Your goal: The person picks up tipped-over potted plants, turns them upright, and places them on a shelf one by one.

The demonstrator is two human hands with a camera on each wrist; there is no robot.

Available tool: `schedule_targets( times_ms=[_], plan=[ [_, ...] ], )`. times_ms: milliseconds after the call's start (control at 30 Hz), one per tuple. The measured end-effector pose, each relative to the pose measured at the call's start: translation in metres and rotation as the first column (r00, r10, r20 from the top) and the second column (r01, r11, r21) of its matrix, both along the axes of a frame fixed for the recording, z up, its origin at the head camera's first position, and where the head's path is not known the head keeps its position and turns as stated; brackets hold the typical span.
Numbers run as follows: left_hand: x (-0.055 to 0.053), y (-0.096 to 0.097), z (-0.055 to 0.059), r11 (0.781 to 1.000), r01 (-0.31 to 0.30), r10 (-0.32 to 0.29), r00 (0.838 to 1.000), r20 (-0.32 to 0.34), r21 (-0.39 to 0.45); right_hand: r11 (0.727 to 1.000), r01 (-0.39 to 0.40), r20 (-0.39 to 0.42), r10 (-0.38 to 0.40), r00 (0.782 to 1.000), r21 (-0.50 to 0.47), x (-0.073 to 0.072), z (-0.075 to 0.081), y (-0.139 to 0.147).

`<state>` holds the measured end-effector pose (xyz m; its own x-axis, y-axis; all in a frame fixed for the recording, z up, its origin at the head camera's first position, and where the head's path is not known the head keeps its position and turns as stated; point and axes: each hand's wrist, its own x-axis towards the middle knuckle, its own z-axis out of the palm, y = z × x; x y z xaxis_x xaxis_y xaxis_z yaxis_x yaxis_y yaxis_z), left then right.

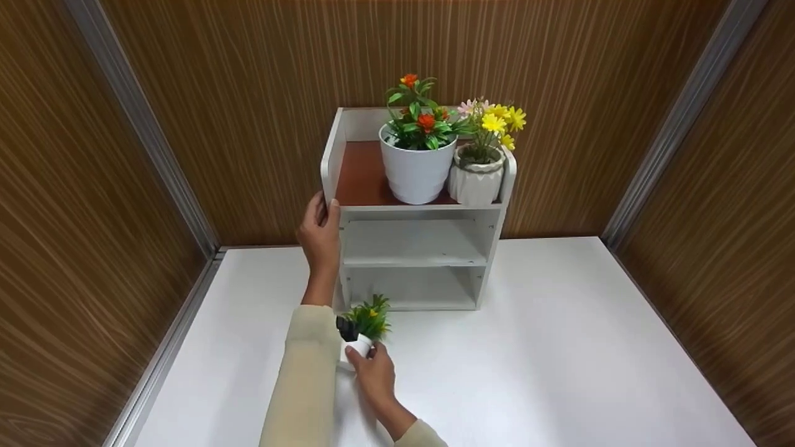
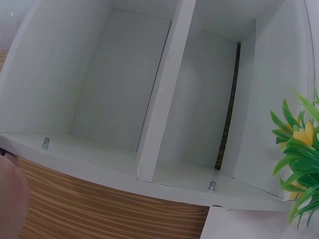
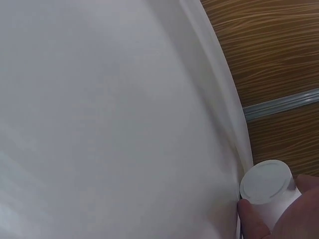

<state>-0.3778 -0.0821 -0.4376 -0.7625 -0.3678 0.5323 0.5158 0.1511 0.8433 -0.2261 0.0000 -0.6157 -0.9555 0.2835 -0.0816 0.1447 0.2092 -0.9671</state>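
My left hand (image 1: 320, 239) grips the left side panel of a white shelf unit (image 1: 413, 243), its thumb at the front edge. Lower down, my right hand (image 1: 376, 375) holds a small white flowerpot (image 1: 349, 352) between thumb and fingers. Green leaves with yellow flowers (image 1: 372, 320) grow from this pot, in front of the bottom compartment. The left sleeve and a black device at that wrist hide part of the pot. In the right wrist view the round underside of the flowerpot (image 3: 265, 181) shows, held by the fingers.
On the reddish-brown top shelf (image 1: 360, 177) stand a large white pot (image 1: 417, 171) with red flowers and a pale ribbed pot (image 1: 477, 180) with yellow and pink flowers. Wood-grain walls (image 1: 261, 124) enclose the white table (image 1: 559, 347) at the back and sides.
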Motion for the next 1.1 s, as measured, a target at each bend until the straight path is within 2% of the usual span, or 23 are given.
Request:
schedule_targets(
  times_ms=[233, 400, 833, 1100],
  plan=[
    [0.002, 0.002, 0.002, 1.000, 0.016, -0.016, 1.000, 0.018, 0.011, 1.000, 0.016, -0.045, -0.015, 0.999, 0.008, -0.001, -0.005, 0.004],
    [0.000, 0.002, 0.001, 1.000, 0.022, -0.022, 1.000, 0.014, 0.009, 0.998, 0.018, -0.071, -0.015, 0.997, 0.053, -0.001, -0.006, 0.013],
    [0.001, 0.001, 0.002, 0.999, 0.031, -0.031, 0.999, 0.022, 0.021, 0.996, -0.025, -0.094, 0.032, 0.995, 0.082, -0.004, -0.009, 0.037],
    [0.001, -0.002, 0.001, 0.999, 0.024, -0.024, 1.000, 0.012, 0.026, 0.993, -0.035, -0.144, 0.051, 0.988, 0.114, -0.003, -0.007, 0.049]
  ],
)
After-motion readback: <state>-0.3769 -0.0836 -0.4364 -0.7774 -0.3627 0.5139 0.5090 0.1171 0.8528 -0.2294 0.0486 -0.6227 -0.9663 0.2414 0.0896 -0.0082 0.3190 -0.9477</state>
